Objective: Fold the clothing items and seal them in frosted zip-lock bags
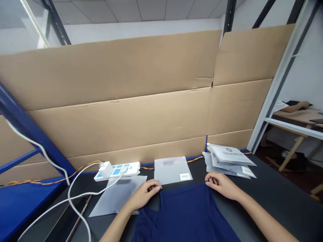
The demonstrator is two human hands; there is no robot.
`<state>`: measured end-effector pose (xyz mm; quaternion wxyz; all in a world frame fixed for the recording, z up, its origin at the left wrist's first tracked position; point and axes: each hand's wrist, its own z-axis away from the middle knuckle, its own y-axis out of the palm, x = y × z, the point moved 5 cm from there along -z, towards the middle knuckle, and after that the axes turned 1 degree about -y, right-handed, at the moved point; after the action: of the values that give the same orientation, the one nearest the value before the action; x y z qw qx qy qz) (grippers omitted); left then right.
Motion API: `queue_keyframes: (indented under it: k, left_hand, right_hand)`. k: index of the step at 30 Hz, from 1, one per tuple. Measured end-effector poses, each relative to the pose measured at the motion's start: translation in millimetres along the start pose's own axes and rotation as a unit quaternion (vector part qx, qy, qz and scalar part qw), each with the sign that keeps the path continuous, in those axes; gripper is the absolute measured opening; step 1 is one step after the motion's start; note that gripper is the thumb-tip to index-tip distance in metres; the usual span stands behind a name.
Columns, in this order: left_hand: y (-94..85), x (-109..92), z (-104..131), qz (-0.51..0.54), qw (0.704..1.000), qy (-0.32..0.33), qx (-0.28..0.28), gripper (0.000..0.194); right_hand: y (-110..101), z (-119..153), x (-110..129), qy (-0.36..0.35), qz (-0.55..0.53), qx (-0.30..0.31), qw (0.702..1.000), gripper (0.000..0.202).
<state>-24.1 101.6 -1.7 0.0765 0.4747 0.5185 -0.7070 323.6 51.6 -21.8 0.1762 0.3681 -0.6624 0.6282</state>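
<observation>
Navy garment [184, 215] lies at the near middle of the black tabletop [275, 198], its far edge drawn nearly straight and its near part running out of view. Judging by this, the far end is already laid out, while the left side is rumpled and not yet smoothed. No finished fold shows, and the garment is outside any bag. Beyond its right corner sits a loose pile of pale bags [228, 159], the top one printed ROCKBROS. A flat labelled bag [171, 169] lies just past the far edge, and another bag [108, 198] lies to the left, partly under a white cable [85, 194]. Far left of centre is a white power strip [131, 168]. The left hand [145, 195] and right hand [223, 185] are at the garment's far corners, fingers curled in; whether either pinches the cloth, I cannot tell.
</observation>
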Motion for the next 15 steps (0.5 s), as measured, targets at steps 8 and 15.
queue_keyframes:
  k: [8, 15]
  left_hand:
    - [7.4, 0.5, -1.4, -0.009, 1.0, -0.015, 0.02, 0.016]
    - [5.5, 2.3, -1.3, 0.002, 1.0, -0.021, 0.005, 0.026]
  right_hand:
    - [1.2, -0.2, -5.7, 0.005, -0.003, 0.005, 1.0, 0.021]
    - [-0.3, 0.3, -6.8, 0.002, -0.024, 0.003, 1.0, 0.031]
